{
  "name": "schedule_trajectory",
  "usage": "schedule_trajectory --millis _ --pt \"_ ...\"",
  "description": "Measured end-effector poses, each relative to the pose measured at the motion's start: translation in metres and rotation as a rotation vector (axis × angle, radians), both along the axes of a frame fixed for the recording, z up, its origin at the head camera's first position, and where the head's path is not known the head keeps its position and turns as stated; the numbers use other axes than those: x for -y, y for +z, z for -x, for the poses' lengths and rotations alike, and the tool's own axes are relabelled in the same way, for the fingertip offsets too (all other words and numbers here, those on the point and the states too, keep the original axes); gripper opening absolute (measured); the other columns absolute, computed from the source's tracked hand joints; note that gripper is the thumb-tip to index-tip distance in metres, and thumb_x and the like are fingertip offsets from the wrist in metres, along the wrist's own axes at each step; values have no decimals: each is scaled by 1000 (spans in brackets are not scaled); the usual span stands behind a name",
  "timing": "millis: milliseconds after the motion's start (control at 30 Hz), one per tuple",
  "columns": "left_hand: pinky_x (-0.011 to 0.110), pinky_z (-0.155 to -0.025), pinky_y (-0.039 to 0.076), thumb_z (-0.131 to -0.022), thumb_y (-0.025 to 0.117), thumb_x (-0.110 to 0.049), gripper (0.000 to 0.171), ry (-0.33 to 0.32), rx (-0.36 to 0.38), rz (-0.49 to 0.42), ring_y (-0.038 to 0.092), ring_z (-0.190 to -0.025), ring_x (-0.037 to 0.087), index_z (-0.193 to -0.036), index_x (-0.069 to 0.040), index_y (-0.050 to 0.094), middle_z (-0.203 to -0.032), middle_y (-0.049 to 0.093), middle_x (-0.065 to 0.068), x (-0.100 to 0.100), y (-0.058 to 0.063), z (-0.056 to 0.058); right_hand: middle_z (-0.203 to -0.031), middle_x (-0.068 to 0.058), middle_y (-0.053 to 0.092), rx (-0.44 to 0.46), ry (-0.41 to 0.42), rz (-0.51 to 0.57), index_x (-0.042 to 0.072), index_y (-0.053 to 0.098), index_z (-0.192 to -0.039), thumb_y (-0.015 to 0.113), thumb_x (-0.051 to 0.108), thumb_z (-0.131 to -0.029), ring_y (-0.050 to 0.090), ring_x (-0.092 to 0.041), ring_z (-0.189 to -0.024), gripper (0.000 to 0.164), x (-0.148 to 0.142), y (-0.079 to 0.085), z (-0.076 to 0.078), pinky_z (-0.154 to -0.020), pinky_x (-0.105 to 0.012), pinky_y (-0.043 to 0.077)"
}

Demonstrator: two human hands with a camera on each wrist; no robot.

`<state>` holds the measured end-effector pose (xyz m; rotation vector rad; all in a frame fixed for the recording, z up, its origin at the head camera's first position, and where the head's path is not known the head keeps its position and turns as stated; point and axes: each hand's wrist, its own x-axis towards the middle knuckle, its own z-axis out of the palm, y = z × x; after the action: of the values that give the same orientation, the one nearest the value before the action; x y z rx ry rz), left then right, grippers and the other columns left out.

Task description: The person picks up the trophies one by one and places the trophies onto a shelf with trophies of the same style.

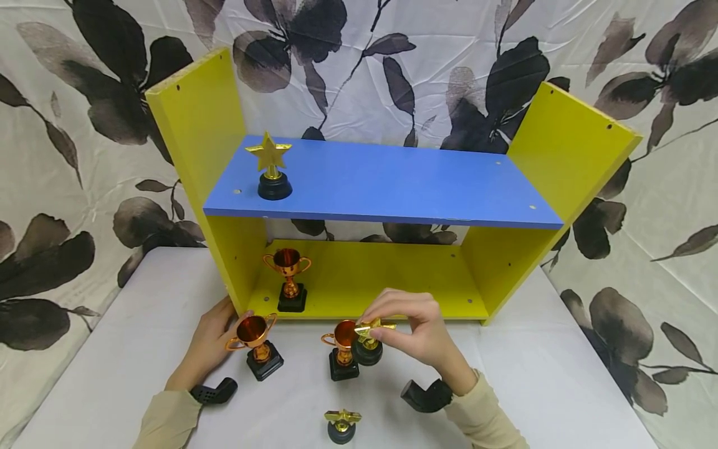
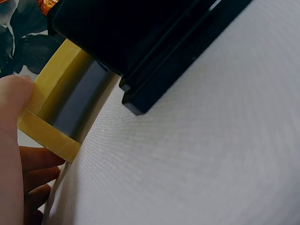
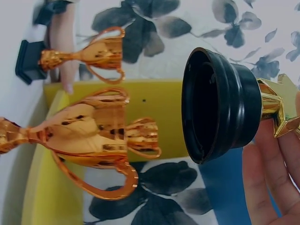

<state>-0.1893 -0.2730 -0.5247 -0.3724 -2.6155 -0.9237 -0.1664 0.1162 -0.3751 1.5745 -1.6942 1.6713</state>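
My right hand point(image 1: 415, 318) pinches a gold star trophy point(image 1: 367, 353) by its star, above the white table. In the right wrist view, the hollow underside of its round black base point(image 3: 201, 105) faces the camera. Just left of it stands a copper-coloured cup trophy point(image 1: 343, 362), partly covered in the head view. My left hand point(image 1: 209, 337) grips the lower left corner of the yellow and blue shelf point(image 1: 359, 187); in the left wrist view the thumb lies on the yellow panel point(image 2: 51, 89) and the fingers curl behind. Beside that hand is another cup trophy point(image 1: 263, 358).
A gold star trophy point(image 1: 272, 181) occupies the blue board's left end. Below it, a cup trophy point(image 1: 290, 284) stands on the yellow bottom board. Another star trophy point(image 1: 342, 427) is near the front of the white table point(image 1: 550, 386). Flower-patterned cloth point(image 1: 404, 75) hangs behind.
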Motion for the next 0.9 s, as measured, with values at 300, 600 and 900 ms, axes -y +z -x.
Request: schedule_trajectory --millis 300,600,900 --pt "67 -103 37 -99 62 -29 53 7 25 -6 49 -125 45 -137 5 51 -136 53 24 -2 2 -1 -89 -19 71 -44 11 28 -4 71 -96 70 12 -93 66 -27 -82 16 0 14 2 -73 -36 58" --pt "67 -103 37 -99 60 -30 56 6 32 -4 48 -126 46 -139 8 49 -138 52 25 -3 4 -3 -89 -18 72 -51 19 29 -3 72 -98 71 13 -92 66 -27 -82 17 1 23 4 -72 -36 57" --pt "67 -102 38 -99 61 -28 55 -1 16 -11 49 -126 46 -138 8 50 -137 53 25 -3 4 -3 -89 -18 72 -83 27 31 -3 72 -98 71 13 -92 66 -27 -82 16 2 30 6 -73 -37 58"
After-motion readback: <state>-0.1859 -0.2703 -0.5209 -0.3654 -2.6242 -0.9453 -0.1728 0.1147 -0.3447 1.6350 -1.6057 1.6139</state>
